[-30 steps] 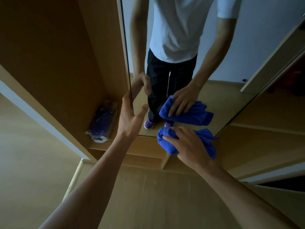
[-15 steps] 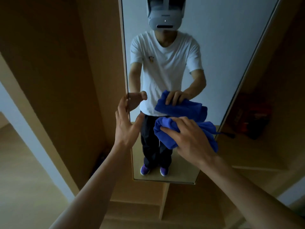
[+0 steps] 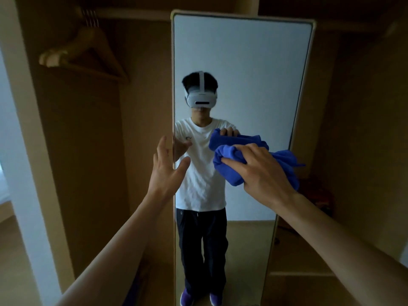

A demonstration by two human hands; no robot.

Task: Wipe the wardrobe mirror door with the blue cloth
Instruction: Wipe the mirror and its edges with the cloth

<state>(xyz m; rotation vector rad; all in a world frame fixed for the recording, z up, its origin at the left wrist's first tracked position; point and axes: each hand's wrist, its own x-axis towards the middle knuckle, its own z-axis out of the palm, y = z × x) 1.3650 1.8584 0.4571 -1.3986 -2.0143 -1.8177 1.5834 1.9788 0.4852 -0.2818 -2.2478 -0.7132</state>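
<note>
Right hand (image 3: 265, 173) grips the bunched blue cloth (image 3: 229, 171) against the mirror door (image 3: 242, 62), mid-height near its right edge; left hand (image 3: 165, 171), fingers straight, braces the left edge. Advise overlapping strokes, even pressure.

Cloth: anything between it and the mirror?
Nothing visible. The right hand grips the cloth, which meets its reflection on the mirror; the left hand is at the mirror's left edge, clear of it.
</note>
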